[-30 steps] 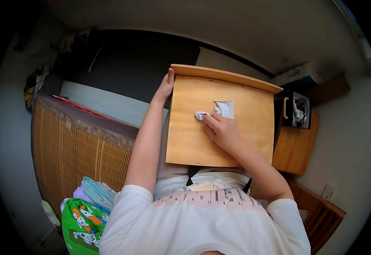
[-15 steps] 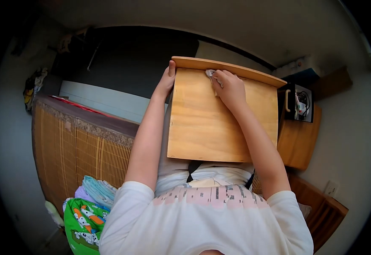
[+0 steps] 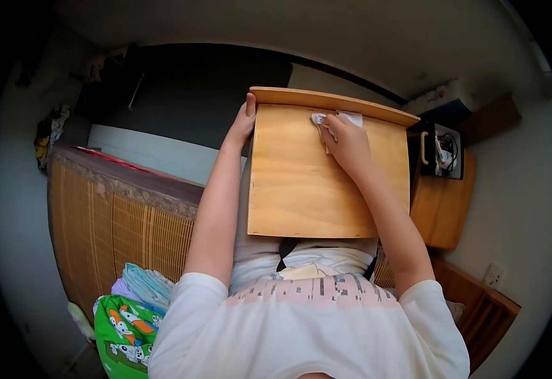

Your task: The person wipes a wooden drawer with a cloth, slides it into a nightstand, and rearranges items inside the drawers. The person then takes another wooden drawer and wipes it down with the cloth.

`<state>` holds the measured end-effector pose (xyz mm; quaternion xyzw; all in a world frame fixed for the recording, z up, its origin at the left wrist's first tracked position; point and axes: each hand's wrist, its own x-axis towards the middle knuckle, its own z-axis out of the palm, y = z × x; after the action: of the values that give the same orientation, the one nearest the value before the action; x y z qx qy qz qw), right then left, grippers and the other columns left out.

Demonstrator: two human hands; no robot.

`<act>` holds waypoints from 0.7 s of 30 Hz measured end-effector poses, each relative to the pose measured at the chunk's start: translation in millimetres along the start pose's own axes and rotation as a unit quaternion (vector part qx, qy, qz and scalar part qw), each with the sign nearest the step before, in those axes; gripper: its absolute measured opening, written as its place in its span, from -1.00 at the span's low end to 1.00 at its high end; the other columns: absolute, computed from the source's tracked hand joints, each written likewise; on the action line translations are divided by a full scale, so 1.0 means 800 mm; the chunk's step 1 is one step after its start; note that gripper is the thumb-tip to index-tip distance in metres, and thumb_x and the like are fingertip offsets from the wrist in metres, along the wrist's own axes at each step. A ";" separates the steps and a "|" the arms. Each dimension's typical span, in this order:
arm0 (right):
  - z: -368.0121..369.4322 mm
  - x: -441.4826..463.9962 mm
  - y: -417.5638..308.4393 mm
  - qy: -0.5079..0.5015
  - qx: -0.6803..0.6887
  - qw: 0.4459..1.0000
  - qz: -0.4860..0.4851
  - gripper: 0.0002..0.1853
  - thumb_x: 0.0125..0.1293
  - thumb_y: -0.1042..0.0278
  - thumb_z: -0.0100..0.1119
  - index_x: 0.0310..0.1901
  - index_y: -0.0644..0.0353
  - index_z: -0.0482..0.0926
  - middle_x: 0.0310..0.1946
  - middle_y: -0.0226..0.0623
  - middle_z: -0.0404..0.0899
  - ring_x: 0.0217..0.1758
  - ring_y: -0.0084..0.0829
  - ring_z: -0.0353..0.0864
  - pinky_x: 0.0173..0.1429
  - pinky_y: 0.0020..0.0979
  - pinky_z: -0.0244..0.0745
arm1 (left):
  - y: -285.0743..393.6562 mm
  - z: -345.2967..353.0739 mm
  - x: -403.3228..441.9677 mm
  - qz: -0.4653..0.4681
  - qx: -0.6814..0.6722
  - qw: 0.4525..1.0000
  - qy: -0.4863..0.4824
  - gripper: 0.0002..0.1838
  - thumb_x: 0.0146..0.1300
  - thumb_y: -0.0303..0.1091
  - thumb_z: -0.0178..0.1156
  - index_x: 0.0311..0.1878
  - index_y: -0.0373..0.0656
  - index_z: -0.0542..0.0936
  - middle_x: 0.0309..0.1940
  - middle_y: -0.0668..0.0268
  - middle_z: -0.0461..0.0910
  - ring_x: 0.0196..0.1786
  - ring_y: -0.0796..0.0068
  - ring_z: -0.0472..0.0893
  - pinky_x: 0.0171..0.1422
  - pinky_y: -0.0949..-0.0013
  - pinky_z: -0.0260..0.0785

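A light wooden drawer (image 3: 301, 183) rests across my lap with its flat underside facing up. Its raised front board (image 3: 339, 104) runs along the far edge. My left hand (image 3: 244, 124) grips the far left corner, thumb against the end of that board and the other fingers hidden behind the side. Bunched under the fingers of my right hand (image 3: 347, 139) is a white tissue (image 3: 352, 118), pressed on the panel just short of the front board. Parts of the tissue stick out on either side of the fingers.
To the left lies a bed with a bamboo mat (image 3: 124, 208), a green cartoon-print cloth (image 3: 121, 331) and a pale blue cloth (image 3: 146, 284). On the right, an open black drawer box (image 3: 424, 167) with cables sits on a wooden cabinet (image 3: 443, 215). A wall socket (image 3: 494, 275) is nearby.
My right hand has slid the tissue a little toward me and to the right, and more of the tissue now shows. The drawer has shifted slightly left in view.
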<state>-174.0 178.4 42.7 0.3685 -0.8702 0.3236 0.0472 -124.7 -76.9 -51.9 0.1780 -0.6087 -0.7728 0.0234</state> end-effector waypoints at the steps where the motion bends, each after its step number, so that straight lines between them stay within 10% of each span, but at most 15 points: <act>1: -0.009 -0.027 -0.015 -0.029 0.008 1.000 -0.004 -0.89 0.31 0.34 0.27 -0.25 0.13 0.55 -0.41 -0.23 0.58 -0.39 -0.10 0.62 -0.35 -0.15 0.52 | -0.001 -0.001 0.000 0.000 -0.002 1.000 0.001 0.18 0.10 0.73 -0.18 0.26 -0.35 0.45 0.05 0.19 0.56 0.16 0.36 0.50 0.35 0.25 0.32; 21: -0.059 -0.162 -0.108 -0.150 0.094 0.984 -0.026 -0.88 0.23 0.38 0.35 -0.26 0.09 0.58 -0.51 -0.36 0.48 -0.55 -0.28 0.55 -0.49 -0.28 0.44 | 0.014 0.003 -0.012 -0.030 -0.009 0.999 0.021 0.27 -0.05 0.80 -0.11 0.29 -0.34 0.41 0.10 0.15 0.54 0.20 0.32 0.51 0.33 0.22 0.37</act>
<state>-29.3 241.2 83.9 0.4384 -0.8233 0.3431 -0.1105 -118.2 -74.8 -38.6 0.2121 -0.5953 -0.7749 0.0148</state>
